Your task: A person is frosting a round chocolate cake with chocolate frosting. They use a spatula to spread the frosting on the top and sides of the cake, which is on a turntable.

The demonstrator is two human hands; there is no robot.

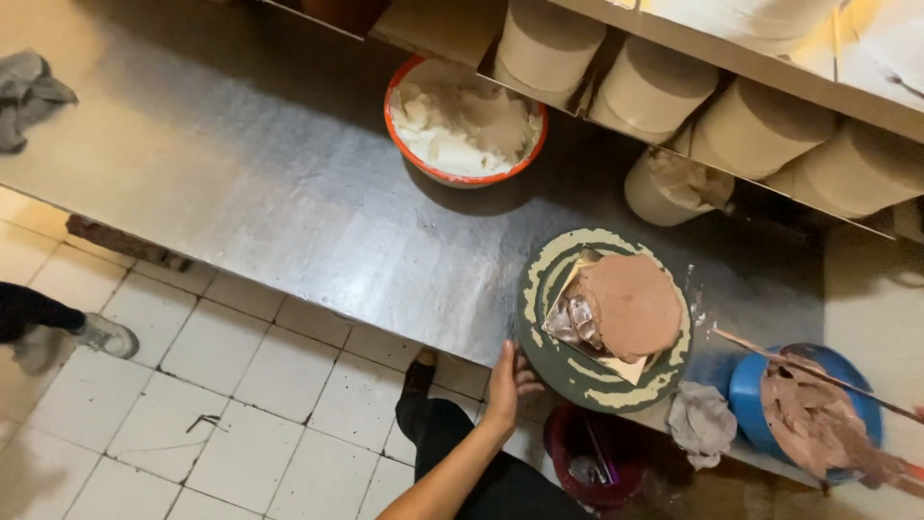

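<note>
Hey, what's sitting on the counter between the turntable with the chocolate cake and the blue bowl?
In the head view, a crumpled grey cloth lies at the counter edge between the turntable and the blue bowl.
</note>
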